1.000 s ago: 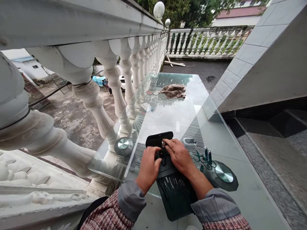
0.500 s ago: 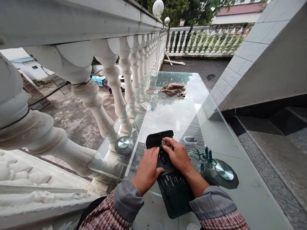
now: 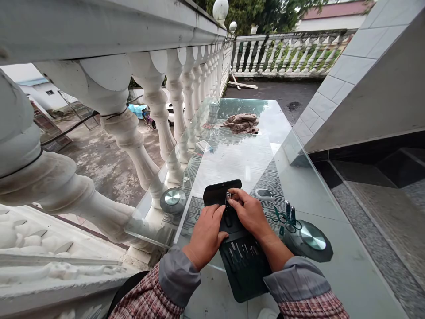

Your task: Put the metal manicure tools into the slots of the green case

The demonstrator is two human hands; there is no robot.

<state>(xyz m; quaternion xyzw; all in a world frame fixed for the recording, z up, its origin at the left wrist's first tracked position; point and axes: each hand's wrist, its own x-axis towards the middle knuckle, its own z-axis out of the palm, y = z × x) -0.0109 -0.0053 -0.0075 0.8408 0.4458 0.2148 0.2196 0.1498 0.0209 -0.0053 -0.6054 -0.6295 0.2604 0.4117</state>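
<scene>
A dark green manicure case (image 3: pixel 244 283) lies unfolded on the glass table, its black end flap (image 3: pixel 212 194) pointing away from me. Several slim metal tools sit in a row in its near half. My left hand (image 3: pixel 206 235) grips the case along its left side, thumb resting across the middle. Between thumb and fingers of my right hand (image 3: pixel 249 212) is a small silver nail clipper (image 3: pixel 227 198), upright at a dark holder in the case. To the right of that hand lie green-handled scissors (image 3: pixel 282 216) and two more clippers (image 3: pixel 290 212).
The glass table (image 3: pixel 252 164) has round metal discs (image 3: pixel 173 198) near its corners. A crumpled brown cloth (image 3: pixel 242 123) lies at its far end, a grey-and-white oval object (image 3: pixel 264 193) nearer. White balusters (image 3: pixel 151 106) line the left; a tiled slanting wall (image 3: pixel 352 66) stands right.
My right hand and the nail clipper have shifted very slightly, and more of the clipper's metal shows. My left hand keeps its place on the case.
</scene>
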